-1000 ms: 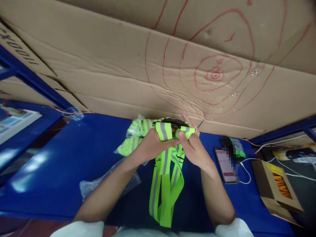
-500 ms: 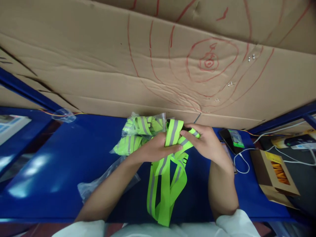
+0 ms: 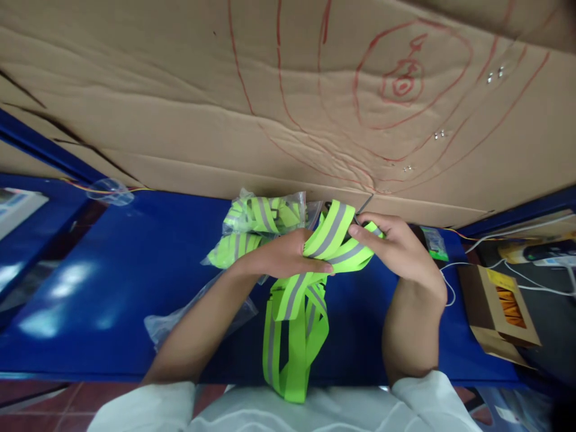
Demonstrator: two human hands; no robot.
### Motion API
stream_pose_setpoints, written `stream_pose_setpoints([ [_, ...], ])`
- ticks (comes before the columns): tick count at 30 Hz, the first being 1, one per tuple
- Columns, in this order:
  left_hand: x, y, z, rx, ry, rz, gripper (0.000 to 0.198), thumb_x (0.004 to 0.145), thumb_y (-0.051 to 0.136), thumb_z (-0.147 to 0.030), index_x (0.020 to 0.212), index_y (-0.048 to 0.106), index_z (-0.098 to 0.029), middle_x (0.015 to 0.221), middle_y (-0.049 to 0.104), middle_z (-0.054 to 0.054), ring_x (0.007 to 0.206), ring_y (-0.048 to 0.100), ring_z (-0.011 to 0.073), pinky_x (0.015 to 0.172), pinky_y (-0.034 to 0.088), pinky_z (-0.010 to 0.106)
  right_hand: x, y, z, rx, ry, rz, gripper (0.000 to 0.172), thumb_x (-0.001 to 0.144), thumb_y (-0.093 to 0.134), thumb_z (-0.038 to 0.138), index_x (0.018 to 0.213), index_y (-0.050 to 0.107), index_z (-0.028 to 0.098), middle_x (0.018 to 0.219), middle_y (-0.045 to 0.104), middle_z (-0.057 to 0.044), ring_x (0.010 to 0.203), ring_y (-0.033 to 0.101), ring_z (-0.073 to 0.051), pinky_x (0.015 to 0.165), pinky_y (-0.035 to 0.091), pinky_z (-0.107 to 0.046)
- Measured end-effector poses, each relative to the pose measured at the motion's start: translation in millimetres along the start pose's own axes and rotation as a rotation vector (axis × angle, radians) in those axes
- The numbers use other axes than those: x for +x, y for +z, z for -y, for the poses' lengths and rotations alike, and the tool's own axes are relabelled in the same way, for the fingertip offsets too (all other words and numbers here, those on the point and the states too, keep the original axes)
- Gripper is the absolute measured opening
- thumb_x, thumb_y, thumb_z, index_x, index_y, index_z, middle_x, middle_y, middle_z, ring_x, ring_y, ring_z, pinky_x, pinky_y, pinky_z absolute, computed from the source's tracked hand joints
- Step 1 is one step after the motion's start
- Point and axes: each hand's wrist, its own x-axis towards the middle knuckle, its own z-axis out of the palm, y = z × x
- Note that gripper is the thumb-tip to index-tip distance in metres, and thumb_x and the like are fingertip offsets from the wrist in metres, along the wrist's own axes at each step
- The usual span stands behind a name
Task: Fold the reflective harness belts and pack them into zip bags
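Neon-yellow reflective straps (image 3: 296,354) with grey stripes hang in loops from my two hands, over the near part of the blue table. My left hand (image 3: 292,255) is closed around the bunch, its thumb lying across the crossing bands. At the upper right of the bunch, my right hand (image 3: 387,243) pinches a folded end of the strap between thumb and fingers. Behind my left hand, clear plastic bags (image 3: 265,215) of similar straps rest against the cardboard. A flattened clear bag (image 3: 189,315) lies under my left forearm, partly hidden by it.
A cardboard wall (image 3: 180,108) with red drawn rings stands along the back of the blue table (image 3: 117,288). To the right are an opened brown box (image 3: 499,306), white cables (image 3: 454,267) and a small green packet (image 3: 435,244). A clear round plastic piece (image 3: 110,192) lies back left.
My right hand has moved right, away from my left, drawing the upper strap loop wider. The loops below have shifted slightly left. The camera view has tilted a little downward.
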Motion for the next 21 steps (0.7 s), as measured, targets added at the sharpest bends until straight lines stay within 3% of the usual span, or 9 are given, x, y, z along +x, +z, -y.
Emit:
stream_pose_setpoints([
  [2, 1, -1.1, 2, -0.023, 0.041, 0.003, 0.040, 0.081, 0.088, -0.042, 0.112, 0.076, -0.018, 0.109, 0.082, 0.006, 0.100, 0.077, 0.0263, 0.087, 0.062, 0.034, 7, 1, -8, 0.183, 0.094, 0.098, 0.041, 0.087, 0.081, 0.058, 0.085, 0.072, 0.018, 0.081, 0.068, -0.001, 0.072, 0.058, -0.015, 0.067, 0.046, -0.025],
  [4, 3, -3.6, 5, -0.072, 0.064, 0.039, 0.040, 0.082, 0.087, -0.041, 0.113, 0.076, -0.018, 0.111, 0.081, 0.006, 0.101, 0.077, 0.0262, 0.089, 0.062, 0.035, 12, 3, -13, 0.257, 0.126, 0.089, 0.043, 0.086, 0.080, 0.061, 0.087, 0.071, 0.019, 0.082, 0.069, -0.002, 0.071, 0.059, -0.016, 0.066, 0.047, -0.027],
  [8, 4, -12.6, 7, 0.018, 0.071, 0.026, 0.036, 0.090, 0.080, -0.046, 0.110, 0.077, -0.017, 0.105, 0.082, 0.007, 0.094, 0.076, 0.0253, 0.082, 0.060, 0.032, 3, 7, -4, -0.127, -0.109, -0.240, 0.017, 0.094, 0.075, 0.036, 0.091, 0.071, 0.020, 0.086, 0.070, -0.001, 0.077, 0.061, -0.015, 0.072, 0.048, -0.027],
  [10, 4, -13.6, 5, 0.074, 0.098, 0.006, 0.038, 0.092, 0.079, -0.048, 0.113, 0.077, -0.017, 0.107, 0.081, 0.006, 0.096, 0.075, 0.0251, 0.084, 0.058, 0.032, -6, 11, 5, -0.282, -0.226, -0.330, 0.002, 0.097, 0.068, 0.024, 0.095, 0.069, 0.022, 0.091, 0.073, -0.001, 0.083, 0.066, -0.016, 0.077, 0.050, -0.028],
  [16, 1, 1.3, 1, 0.080, 0.118, -0.145, 0.043, 0.095, 0.072, -0.056, 0.114, 0.075, -0.017, 0.109, 0.078, 0.006, 0.102, 0.071, 0.0261, 0.090, 0.056, 0.033, -8, 36, 15, -0.338, -0.526, -0.376, 0.015, 0.102, 0.056, 0.013, 0.105, 0.063, 0.027, 0.119, 0.077, -0.006, 0.115, 0.073, -0.023, 0.098, 0.057, -0.039],
  [21, -5, 2.9, -1, 0.203, 0.175, -0.109, 0.037, 0.100, 0.064, -0.054, 0.100, 0.072, -0.017, 0.093, 0.075, 0.005, 0.101, 0.069, 0.0270, 0.094, 0.055, 0.035, -6, 51, 12, -0.215, -0.486, -0.407, 0.011, 0.104, 0.057, 0.017, 0.107, 0.061, 0.028, 0.120, 0.077, -0.006, 0.116, 0.074, -0.023, 0.097, 0.058, -0.039],
])
